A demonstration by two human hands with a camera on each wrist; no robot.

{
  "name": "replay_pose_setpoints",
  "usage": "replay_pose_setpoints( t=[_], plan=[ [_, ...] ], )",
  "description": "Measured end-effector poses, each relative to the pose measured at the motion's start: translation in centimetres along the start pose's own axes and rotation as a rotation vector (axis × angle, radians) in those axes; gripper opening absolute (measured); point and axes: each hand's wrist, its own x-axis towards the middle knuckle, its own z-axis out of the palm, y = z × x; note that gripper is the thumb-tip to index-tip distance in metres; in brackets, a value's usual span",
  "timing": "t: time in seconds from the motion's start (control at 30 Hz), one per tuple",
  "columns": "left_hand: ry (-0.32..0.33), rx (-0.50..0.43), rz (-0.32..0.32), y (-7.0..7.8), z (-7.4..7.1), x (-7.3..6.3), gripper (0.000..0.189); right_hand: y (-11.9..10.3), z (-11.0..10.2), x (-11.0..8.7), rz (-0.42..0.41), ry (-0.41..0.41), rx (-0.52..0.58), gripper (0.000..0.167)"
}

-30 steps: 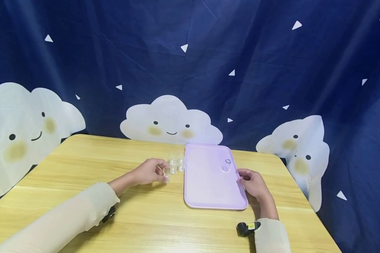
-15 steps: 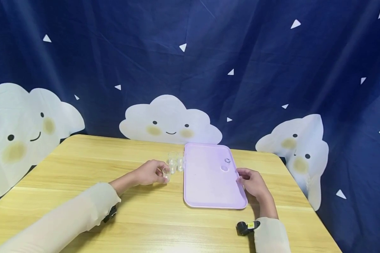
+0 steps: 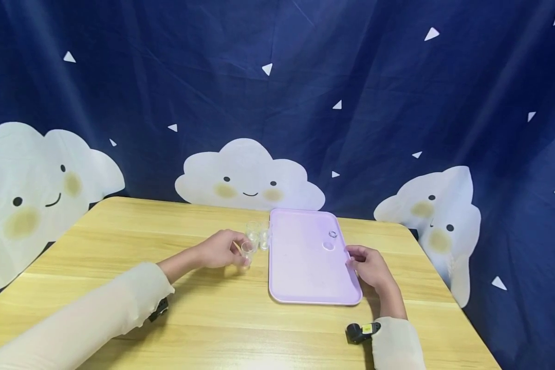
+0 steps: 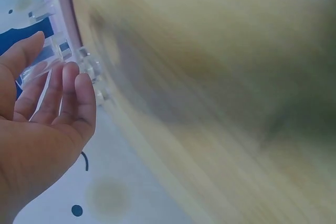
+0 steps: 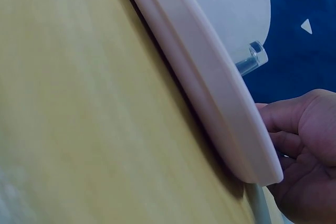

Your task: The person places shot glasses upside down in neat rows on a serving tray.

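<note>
My left hand [image 3: 222, 249] pinches a small clear shot glass [image 3: 247, 251] between thumb and fingers, low over the wooden table. In the left wrist view, the thick clear base of this glass [image 4: 63, 49] shows beyond the fingertips. Several more clear glasses [image 3: 258, 237] stand close together just behind it, against the left edge of a lilac tray [image 3: 310, 277]. Another clear glass [image 5: 253, 60] stands on the tray, towards its right side. My right hand [image 3: 370, 267] holds the tray's right rim, thumb and fingers at the edge; part of its grip is hidden.
The light wooden table [image 3: 203, 318] runs back to a dark blue curtain [image 3: 222, 77] printed with white clouds. A black wrist camera [image 3: 361, 333] sits at my right cuff, another [image 3: 159, 309] below my left sleeve.
My left hand, with the shot glass in it, has shifted slightly right and away from me, nearer the grouped glasses. The right hand and tray have stayed put.
</note>
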Motion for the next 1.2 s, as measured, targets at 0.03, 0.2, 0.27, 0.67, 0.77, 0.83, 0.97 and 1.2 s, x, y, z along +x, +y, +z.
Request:
replay_pose_setpoints(
  t=[0.03, 0.2, 0.27, 0.67, 0.77, 0.83, 0.97, 1.2],
  plan=[
    [0.001, -0.004, 0.004, 0.2, 0.0, 0.0, 0.031, 0.0, 0.0, 0.0, 0.0, -0.002, 0.0, 0.041],
    [0.003, -0.023, 0.016, 1.0, -0.1, 0.1, 0.033, 0.0, 0.0, 0.0, 0.009, -0.005, 0.002, 0.041],
    [0.004, -0.025, 0.015, 1.3, -0.1, 0.2, 0.032, 0.1, 0.1, 0.0, 0.01, -0.003, 0.001, 0.041],
    [0.071, -0.009, 0.093, 3.3, 0.3, 1.9, 0.032, 0.1, 0.0, 0.1, -0.009, 0.004, -0.009, 0.04],
    [0.074, -0.042, 0.103, 3.9, 0.5, 2.3, 0.033, 0.2, 0.1, 0.1, -0.017, 0.007, -0.015, 0.04],
    [0.074, -0.064, 0.105, 4.3, 0.7, 2.7, 0.034, 0.2, 0.1, 0.1, -0.02, 0.007, -0.02, 0.04],
    [0.092, -0.076, 0.097, 5.0, 1.2, 3.8, 0.034, 0.1, 0.0, 0.1, -0.014, 0.008, -0.023, 0.04],
    [0.133, -0.015, 0.148, 6.4, 2.2, 6.3, 0.031, 0.1, -0.1, 0.0, -0.012, 0.004, -0.009, 0.04]
  ],
)
